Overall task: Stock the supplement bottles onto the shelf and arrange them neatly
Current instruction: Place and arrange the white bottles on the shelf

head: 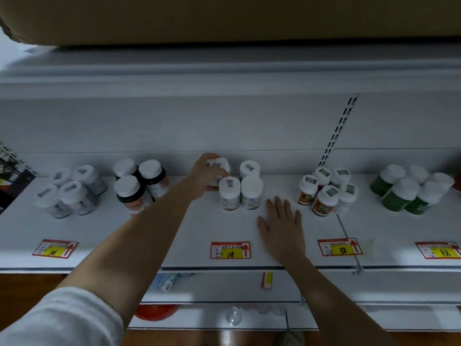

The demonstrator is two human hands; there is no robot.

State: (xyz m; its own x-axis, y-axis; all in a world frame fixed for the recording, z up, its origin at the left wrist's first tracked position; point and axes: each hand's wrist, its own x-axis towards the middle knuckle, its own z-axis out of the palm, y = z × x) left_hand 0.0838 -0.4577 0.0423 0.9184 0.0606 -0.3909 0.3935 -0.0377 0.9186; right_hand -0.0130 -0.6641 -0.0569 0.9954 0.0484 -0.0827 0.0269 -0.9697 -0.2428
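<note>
A white-capped supplement bottle [219, 168] stands at the back-left corner of a four-bottle cluster [240, 189] mid-shelf, gripped from the left by the left hand [203, 174], whose fingers curl round its cap and body. The right hand [282, 226] lies flat on the white shelf [174, 236] just right of the cluster, fingers straight and spread, holding nothing. The bottle labels are too blurred to read. Red-and-yellow price tags along the shelf front read 118 [230, 250], 88 [339, 247] and 168 [439, 250]. Dark-bodied bottles [139, 182] stand to the left, orange-labelled [326, 189] and green ones [409, 191] to the right. A cardboard box [224, 18] sits overhead.
</note>
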